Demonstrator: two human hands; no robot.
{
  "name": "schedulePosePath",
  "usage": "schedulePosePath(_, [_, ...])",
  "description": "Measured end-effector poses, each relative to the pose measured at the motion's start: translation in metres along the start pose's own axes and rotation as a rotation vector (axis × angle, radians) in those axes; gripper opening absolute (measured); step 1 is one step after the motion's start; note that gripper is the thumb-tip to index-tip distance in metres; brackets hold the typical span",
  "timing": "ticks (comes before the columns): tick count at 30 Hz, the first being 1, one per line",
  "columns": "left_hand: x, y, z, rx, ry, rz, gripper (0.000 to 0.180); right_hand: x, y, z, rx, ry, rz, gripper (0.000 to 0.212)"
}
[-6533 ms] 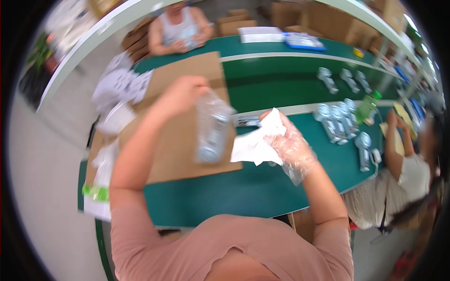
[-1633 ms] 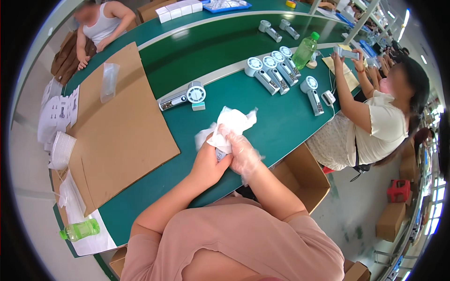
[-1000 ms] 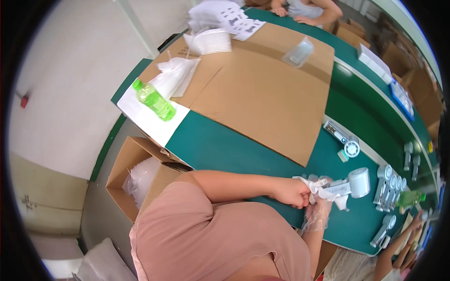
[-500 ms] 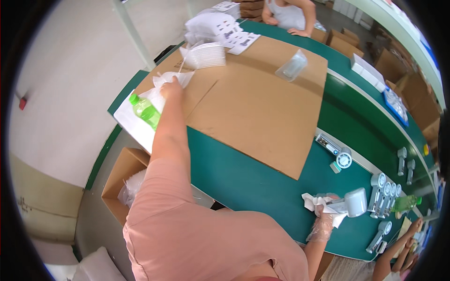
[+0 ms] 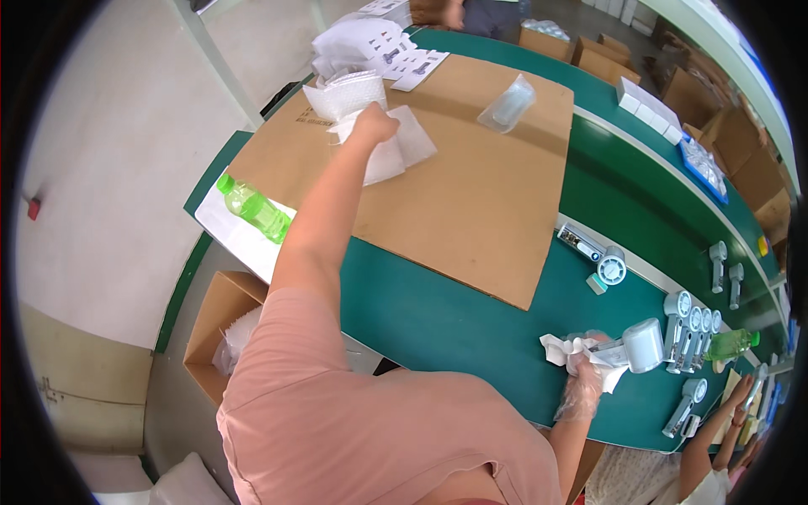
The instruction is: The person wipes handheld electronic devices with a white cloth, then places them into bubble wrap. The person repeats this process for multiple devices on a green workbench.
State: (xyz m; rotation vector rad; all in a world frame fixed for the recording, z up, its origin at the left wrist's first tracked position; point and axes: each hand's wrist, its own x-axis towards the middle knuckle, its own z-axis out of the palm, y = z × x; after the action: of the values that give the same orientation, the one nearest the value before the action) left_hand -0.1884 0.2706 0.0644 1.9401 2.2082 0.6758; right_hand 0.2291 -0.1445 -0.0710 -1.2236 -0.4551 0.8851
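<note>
My left hand (image 5: 375, 126), bare, reaches far over the cardboard sheet (image 5: 454, 194) and is closed on a thin white bubble-wrap bag (image 5: 412, 139). Right beside it lies a stack of bubble-wrap bags (image 5: 347, 94). In a clear plastic glove, my right hand (image 5: 581, 387) grips a pale blue handheld fan (image 5: 643, 345) by its handle over the green table. A crumpled white tissue (image 5: 557, 350) is bunched in that same hand, around the handle. Part of the handle is hidden by tissue and glove.
A wrapped item (image 5: 508, 104) lies on the cardboard. Left are a green bottle (image 5: 255, 209) and an open carton (image 5: 210, 324); behind, printed sheets (image 5: 362, 46). Several fans (image 5: 677, 316) and another bottle (image 5: 732, 343) stand at right, near a co-worker's arms (image 5: 715, 429).
My left hand has moved right from beside the green bottle to the bubble-wrap stack, bringing a bag over the cardboard. My right hand still holds the fan. The person opposite has shifted.
</note>
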Motion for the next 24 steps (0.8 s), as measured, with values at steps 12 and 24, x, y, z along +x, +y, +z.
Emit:
schedulePosePath(12, [-0.202,-0.068,-0.036,-0.289,0.851,0.283,0.045,-0.015,-0.031,0.028,-0.195,-0.110,-0.127,0.041])
schedulePosePath(24, [-0.199,-0.176,-0.074,-0.531,0.531,0.061,0.063,-0.009,-0.048,0.022,0.441,-0.342,-0.039,0.062])
